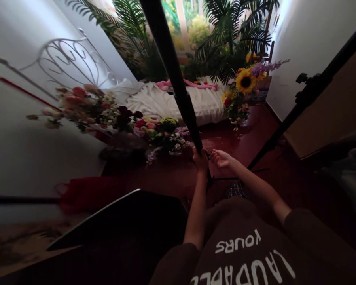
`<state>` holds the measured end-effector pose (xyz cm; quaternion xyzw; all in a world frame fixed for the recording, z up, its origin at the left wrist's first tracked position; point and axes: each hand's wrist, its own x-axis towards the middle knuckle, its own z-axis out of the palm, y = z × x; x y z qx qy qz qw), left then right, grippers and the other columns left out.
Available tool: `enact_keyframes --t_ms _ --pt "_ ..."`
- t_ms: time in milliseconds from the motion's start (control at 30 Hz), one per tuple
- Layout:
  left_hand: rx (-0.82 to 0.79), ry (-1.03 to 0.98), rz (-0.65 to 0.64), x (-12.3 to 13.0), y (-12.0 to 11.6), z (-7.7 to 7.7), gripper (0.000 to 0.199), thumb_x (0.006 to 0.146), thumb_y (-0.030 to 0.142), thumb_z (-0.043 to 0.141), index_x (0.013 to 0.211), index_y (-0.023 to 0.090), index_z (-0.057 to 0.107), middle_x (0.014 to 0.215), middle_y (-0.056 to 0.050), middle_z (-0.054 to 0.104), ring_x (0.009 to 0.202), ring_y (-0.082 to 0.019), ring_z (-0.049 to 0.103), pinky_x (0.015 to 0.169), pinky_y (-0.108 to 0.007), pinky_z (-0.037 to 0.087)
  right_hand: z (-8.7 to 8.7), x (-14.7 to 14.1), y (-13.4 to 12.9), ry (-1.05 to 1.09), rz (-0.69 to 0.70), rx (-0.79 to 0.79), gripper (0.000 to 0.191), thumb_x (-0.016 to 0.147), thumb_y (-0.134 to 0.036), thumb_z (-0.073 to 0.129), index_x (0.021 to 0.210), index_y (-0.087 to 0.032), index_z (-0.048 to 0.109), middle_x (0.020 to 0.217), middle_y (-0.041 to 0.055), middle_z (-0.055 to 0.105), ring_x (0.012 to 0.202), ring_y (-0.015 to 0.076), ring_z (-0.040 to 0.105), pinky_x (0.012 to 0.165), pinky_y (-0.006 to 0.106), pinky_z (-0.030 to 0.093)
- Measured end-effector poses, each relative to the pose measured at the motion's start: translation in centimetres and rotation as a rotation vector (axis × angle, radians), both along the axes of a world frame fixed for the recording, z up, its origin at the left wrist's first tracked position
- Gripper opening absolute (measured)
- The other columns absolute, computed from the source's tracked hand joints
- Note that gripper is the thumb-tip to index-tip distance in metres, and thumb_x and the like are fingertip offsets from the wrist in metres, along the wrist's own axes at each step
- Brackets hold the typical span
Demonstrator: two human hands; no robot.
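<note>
A black light stand (185,105) rises from the floor in front of me, its pole leaning toward the upper left of the view. My left hand (200,160) is wrapped round the lower part of this pole. Just to the right, my right hand (221,159) has its fingers curled together at a small dark knob (208,156) on the stand's side. Shadow hides much of the knob and the exact contact. Dark thin legs of the stand spread out on the floor below my hands.
A second black stand (280,128) slants along the right. Flower bunches (163,132) and sunflowers (245,80) surround a white-draped bed (206,105) with a metal headboard (68,59). Palm fronds (225,31) stand behind. A large dark panel (130,225) and a red bag (86,192) lie left.
</note>
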<state>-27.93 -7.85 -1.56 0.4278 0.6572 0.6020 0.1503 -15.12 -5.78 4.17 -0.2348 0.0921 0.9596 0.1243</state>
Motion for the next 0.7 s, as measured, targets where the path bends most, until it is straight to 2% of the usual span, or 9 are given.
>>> enact_keyframes --t_ms 133,200,300,467,600,700 --pt "-0.012 0.027 0.051 -0.1 0.5 -0.6 0.046 0.091 0.059 0.039 0.092 0.016 0.056 0.069 -0.004 0.065 0.06 -0.014 0.062 0.058 -0.023 0.042 -0.2 -0.5 1.0 0.015 0.106 0.055 0.042 0.105 -0.033 0.021 0.071 -0.019 0.041 0.046 -0.0068 0.048 0.035 0.0052 0.048 0.034 0.009 0.04" --pt "-0.001 0.046 0.044 -0.2 0.6 -0.8 0.045 0.091 0.058 0.04 0.093 0.016 0.056 0.072 -0.005 0.066 0.062 -0.014 0.063 0.059 -0.023 0.042 -0.4 -0.5 0.9 0.004 0.139 0.09 0.042 0.104 -0.038 0.023 0.07 -0.02 0.039 0.047 -0.0064 0.048 0.036 0.0054 0.048 0.034 0.01 0.04" --pt "0.024 0.051 -0.01 -0.4 0.7 -1.1 0.045 0.091 0.058 0.039 0.095 0.017 0.056 0.077 -0.005 0.068 0.065 -0.013 0.065 0.062 -0.023 0.044 -0.6 -0.4 0.6 -0.045 0.092 0.15 0.042 0.102 -0.046 0.028 0.072 -0.02 0.041 0.048 -0.0061 0.049 0.037 0.0053 0.046 0.035 0.01 0.039" --pt "0.003 0.043 0.001 -0.4 0.8 -1.8 0.047 0.09 0.06 0.042 0.093 0.015 0.057 0.064 -0.003 0.065 0.057 -0.013 0.062 0.057 -0.022 0.04 -0.8 -0.2 0.6 -0.136 0.07 0.264 0.036 0.101 -0.02 0.026 0.07 -0.019 0.044 0.048 -0.0059 0.05 0.037 0.0041 0.046 0.038 0.008 0.039" --pt "0.008 0.04 0.019 -0.4 1.1 -2.3 0.046 0.09 0.057 0.043 0.096 0.014 0.059 0.063 -0.003 0.064 0.054 -0.013 0.06 0.055 -0.022 0.039 -1.1 -0.1 1.5 -0.102 0.091 0.349 0.029 0.097 -0.01 0.03 0.08 -0.016 0.053 0.053 -0.0058 0.055 0.04 0.0029 0.05 0.041 0.007 0.042" --pt "0.005 0.032 0.012 -0.6 1.2 -2.4 0.045 0.089 0.057 0.046 0.094 0.014 0.06 0.063 -0.003 0.064 0.054 -0.013 0.06 0.055 -0.022 0.039 -1.1 -0.3 1.9 -0.293 0.175 0.591 0.027 0.094 -0.007 0.036 0.078 -0.015 0.056 0.056 -0.0039 0.058 0.043 0.0032 0.052 0.045 0.008 0.045"
